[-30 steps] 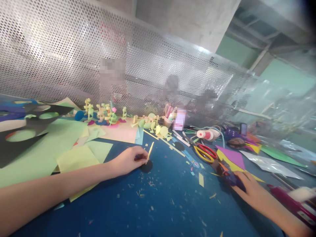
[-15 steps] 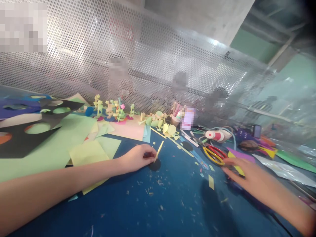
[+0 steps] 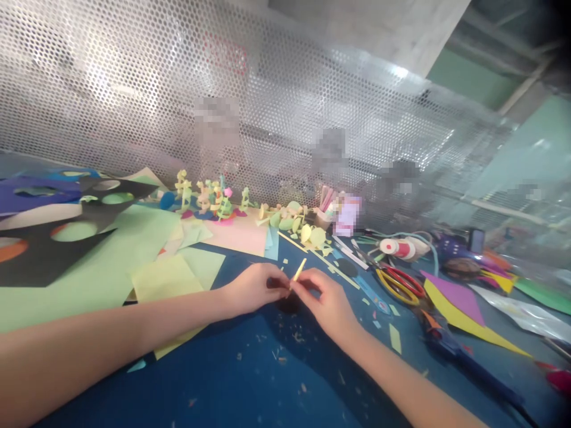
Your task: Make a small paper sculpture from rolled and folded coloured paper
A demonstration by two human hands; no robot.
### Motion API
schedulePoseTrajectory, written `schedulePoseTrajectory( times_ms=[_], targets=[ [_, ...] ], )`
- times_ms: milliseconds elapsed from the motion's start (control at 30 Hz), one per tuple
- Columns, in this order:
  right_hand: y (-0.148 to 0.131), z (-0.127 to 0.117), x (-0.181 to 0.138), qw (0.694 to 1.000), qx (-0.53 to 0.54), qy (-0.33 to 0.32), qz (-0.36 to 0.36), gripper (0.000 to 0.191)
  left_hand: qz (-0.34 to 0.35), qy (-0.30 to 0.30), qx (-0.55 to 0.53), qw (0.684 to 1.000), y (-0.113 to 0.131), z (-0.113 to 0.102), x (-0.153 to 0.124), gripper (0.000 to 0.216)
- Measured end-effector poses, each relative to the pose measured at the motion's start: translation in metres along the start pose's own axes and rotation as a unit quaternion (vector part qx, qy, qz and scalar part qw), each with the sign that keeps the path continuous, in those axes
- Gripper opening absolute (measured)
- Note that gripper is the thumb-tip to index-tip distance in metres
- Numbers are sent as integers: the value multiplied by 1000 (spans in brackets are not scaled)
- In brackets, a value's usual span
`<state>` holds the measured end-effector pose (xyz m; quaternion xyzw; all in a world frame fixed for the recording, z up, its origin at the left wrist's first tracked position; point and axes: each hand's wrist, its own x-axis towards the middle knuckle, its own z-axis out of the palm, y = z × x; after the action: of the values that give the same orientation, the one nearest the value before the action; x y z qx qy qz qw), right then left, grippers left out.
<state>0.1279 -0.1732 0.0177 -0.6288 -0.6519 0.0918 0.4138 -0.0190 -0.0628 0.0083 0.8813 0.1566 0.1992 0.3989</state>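
My left hand point(image 3: 255, 289) is closed in a pinch at the lower end of a small upright yellow paper strip point(image 3: 300, 268). Right beside it, my right hand point(image 3: 329, 302) has its thumb and fingertips closed on the same strip, which leans slightly to the right. Under the fingertips lies a black paper disc point(image 3: 289, 305), mostly covered by the hands and their shadow. Whether the strip is fixed to the disc is hidden.
Scissors point(image 3: 397, 286) with red and yellow handles and a dark blue glue gun point(image 3: 464, 362) lie to the right. Small paper figures point(image 3: 225, 205) stand at the back. Coloured sheets point(image 3: 167, 279) cover the left, and paper scraps point(image 3: 395, 339) dot the blue tabletop point(image 3: 250, 380).
My right hand has moved left from beside the scissors and glue gun to the yellow strip and now pinches it. My left hand stays at the strip. The view has shifted slightly.
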Motion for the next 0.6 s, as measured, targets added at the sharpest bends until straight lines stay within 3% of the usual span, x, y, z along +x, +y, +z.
schedulePoseTrajectory(
  times_ms=[433,600],
  targets=[
    [1,4,-2,1000,-14,-6,-9,10,-5,25,8,1000,-1,2,-1,15],
    [2,4,-4,1000,-15,-8,-6,13,-60,38,-49,996,0,2,0,20]
  ],
)
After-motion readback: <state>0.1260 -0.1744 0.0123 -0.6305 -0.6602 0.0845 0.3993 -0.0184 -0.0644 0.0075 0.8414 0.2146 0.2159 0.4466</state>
